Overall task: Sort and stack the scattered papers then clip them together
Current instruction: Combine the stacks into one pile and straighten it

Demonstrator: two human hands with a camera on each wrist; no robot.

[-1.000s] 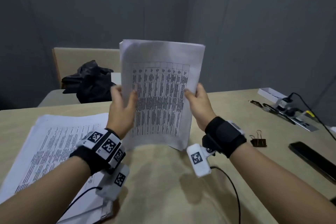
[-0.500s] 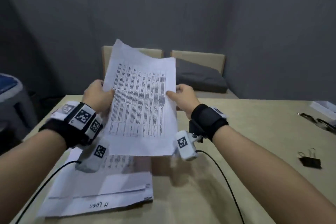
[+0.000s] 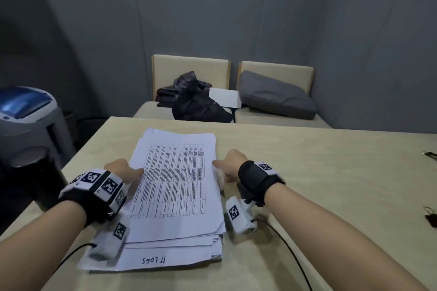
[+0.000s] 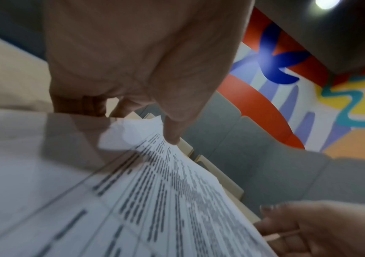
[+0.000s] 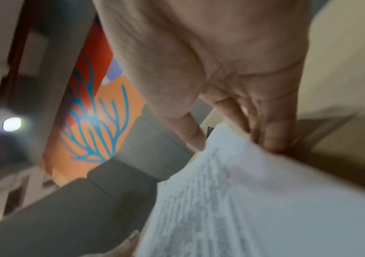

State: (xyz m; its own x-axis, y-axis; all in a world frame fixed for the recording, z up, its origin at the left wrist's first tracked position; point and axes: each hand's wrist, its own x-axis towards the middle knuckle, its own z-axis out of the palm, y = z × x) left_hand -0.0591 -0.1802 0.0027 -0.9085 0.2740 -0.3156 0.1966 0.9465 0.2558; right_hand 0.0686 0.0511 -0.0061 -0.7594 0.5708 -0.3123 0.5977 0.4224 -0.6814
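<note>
While flat on the table [image 3: 307,172], paper stack [image 3: 175,186] runs long axis away from the body, print upright to the wearer, lower sheets fanned out near edge. Left hand [image 3: 123,170] pinching left edge, thumb on top, fingers under. Right hand [image 3: 230,164] pinching right edge likewise. Half a second back: same sheets held upright in the air above the pile; now laid down on it. Binder clip [image 3: 431,216] far right, well apart.

Office meeting booth. Beige desk [image 3: 331,172] enclosed by grey felt partitions [image 3: 236,19]. Behind desk: cushioned bench [image 3: 276,71] with grey pillow [image 3: 274,95] and black bag [image 3: 198,106]. Left of desk: grey machine with blue lid [image 3: 26,111]. Printed papers [image 3: 175,186] on desk.
</note>
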